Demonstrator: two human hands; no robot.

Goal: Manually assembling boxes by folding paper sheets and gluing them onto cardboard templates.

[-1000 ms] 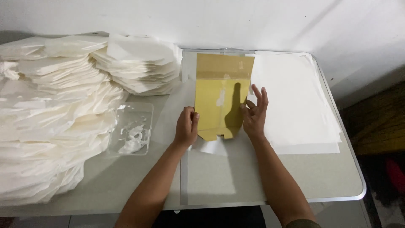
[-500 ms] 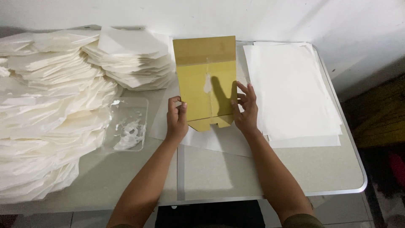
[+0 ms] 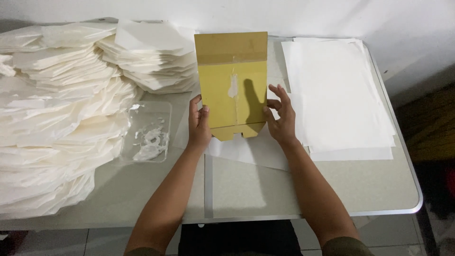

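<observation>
Both hands (image 3: 199,124) (image 3: 280,118) hold the yellow card (image 3: 232,85), now raised farther up.

A flat yellow-brown cardboard template (image 3: 232,85) stands upright on a white paper sheet (image 3: 246,150).

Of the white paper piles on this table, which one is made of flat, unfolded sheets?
The stack of flat sheets beside the right hand, at the table's right end. The piles beyond the left hand are folded, angular pieces heaped unevenly.
</observation>
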